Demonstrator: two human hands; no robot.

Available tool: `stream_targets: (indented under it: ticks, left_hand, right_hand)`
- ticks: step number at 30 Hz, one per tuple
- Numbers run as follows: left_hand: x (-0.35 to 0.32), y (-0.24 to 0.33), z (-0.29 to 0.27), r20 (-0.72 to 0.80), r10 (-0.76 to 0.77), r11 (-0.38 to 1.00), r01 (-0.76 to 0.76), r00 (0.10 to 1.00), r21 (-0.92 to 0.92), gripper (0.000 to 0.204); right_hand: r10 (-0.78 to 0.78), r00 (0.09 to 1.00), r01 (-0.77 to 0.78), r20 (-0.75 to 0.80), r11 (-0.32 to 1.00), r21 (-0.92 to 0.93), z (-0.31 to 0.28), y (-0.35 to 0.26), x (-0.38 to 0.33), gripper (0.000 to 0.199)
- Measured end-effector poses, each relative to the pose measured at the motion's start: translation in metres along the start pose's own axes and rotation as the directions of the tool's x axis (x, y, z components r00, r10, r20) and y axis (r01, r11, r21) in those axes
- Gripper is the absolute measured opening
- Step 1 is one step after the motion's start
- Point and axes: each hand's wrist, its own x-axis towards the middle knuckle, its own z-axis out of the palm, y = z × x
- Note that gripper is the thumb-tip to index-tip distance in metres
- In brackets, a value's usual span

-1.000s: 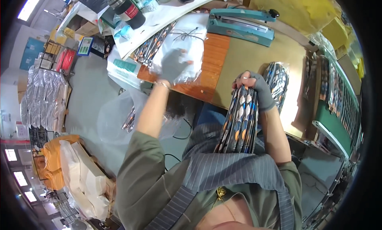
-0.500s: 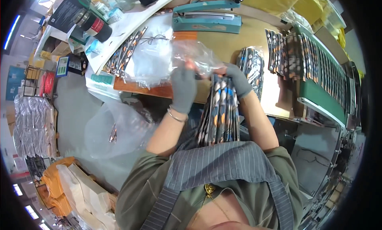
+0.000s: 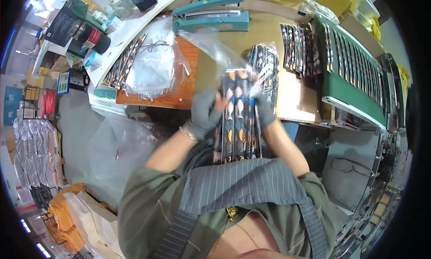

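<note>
A second back the left hand (image 3: 203,114) lies out on the heap of clear bags (image 3: 150,68) on the counter (image 3: 188,86), apart from the right hand (image 3: 265,111), which alone holds the bundle of patterned packs (image 3: 239,120). Half a second back it lifts one clear bag (image 3: 215,48) toward the bundle. Now both gloved hands sit at the bundle's upper end, left and right of it, and the clear bag stands above that end, its mouth at the fingers (image 3: 219,104). The bundle now stands upright before the striped apron (image 3: 242,187), more centred.
</note>
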Motion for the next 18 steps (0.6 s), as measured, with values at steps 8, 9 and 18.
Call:
stream_targets:
  ticks: [8, 9, 18]
  left_hand:
    - [-0.024, 0.053, -0.013, 0.162, -0.29, 0.957, 0.289, 0.943, 0.029, 0.023]
    - [0.011, 0.056, -0.014, 0.118, -0.2, 0.974, 0.184, 0.973, 0.132, 0.018]
    - [0.171, 0.028, -0.11, 0.371, -0.486, 0.81, 0.249, 0.791, 0.531, 0.031]
  right_hand:
    - [-0.21, 0.975, -0.122, -0.072, -0.238, -0.964, 0.024, -0.024, -0.032, 0.039]
    - [-0.499, 0.846, 0.001, 0.187, -0.349, -0.937, 0.032, -0.043, -0.013, 0.029]
    - [-0.539, 0.723, 0.3, 0.433, -0.32, -0.899, 0.102, -0.174, 0.063, 0.007]
